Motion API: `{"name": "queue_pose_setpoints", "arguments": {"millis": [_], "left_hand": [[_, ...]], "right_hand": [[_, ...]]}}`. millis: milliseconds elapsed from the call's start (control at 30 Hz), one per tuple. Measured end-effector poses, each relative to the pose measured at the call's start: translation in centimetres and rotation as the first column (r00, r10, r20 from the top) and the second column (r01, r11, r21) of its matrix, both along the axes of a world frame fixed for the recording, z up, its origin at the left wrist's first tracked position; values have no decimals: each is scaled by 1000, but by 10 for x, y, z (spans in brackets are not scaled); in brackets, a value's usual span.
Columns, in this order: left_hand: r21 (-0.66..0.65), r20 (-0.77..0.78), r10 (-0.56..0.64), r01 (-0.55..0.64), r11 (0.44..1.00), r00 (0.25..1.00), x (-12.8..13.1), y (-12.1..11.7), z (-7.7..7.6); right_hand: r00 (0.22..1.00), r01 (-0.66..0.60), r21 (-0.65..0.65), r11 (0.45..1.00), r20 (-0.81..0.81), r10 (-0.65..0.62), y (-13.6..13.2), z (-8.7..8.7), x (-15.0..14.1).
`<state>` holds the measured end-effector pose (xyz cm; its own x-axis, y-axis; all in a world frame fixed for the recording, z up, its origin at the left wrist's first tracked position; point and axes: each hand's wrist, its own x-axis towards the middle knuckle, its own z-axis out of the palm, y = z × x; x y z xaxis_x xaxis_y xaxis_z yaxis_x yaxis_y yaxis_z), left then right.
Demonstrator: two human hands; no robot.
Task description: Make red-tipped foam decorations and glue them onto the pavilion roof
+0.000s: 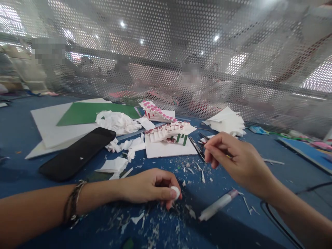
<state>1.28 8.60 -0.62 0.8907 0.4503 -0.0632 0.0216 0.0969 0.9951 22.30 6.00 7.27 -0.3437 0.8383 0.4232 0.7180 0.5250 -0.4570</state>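
Observation:
Low over the table, my left hand (153, 186) is closed, with a small white rounded piece (175, 192), perhaps rolled paper, between thumb and fingers. My right hand (233, 157) is raised at the right, thumb and fingertips pinched together; whatever they hold, if anything, cannot be made out. Beside its fingertips lies a slim metal tool (197, 148), possibly tweezers. Between and beyond the hands, a row of white paper pieces with dark red tops (168, 130) rests on a white card (171, 150). Below my right hand lies a whitish marker-like tube (219, 204).
A black phone-like slab (77, 154) lies at left, near crumpled white paper (116, 122) and a green sheet (95, 113). Behind stands a row with pink tops (158, 110). Fanned white paper (225, 121) is at back right. A perforated metal screen (160, 52) borders the table (18, 121). Scraps litter the front.

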Motion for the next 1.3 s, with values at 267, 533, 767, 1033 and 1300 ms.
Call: {"name": "queue_pose_setpoints", "arguments": {"millis": [267,533,767,1033,1300], "left_hand": [[10,0,12,-12,1000,1000,-1,0,0],[34,-19,8,-7,999,1000,-1,0,0],[76,-49,-4,8,997,999,-2,0,-1],[147,-56,-43,51,988,997,-4,-1,1],[181,-78,-9,23,983,997,-2,1,0]], "right_hand": [[980,-92,-327,941,-200,26,1,3,3],[981,-81,-227,971,-192,37,5,4,7],[1000,-22,-125,992,4,23,2,10,7],[982,136,78,988,123,-145,-7,27,14],[971,140,132,981,174,-162,-11,32,25]]}}
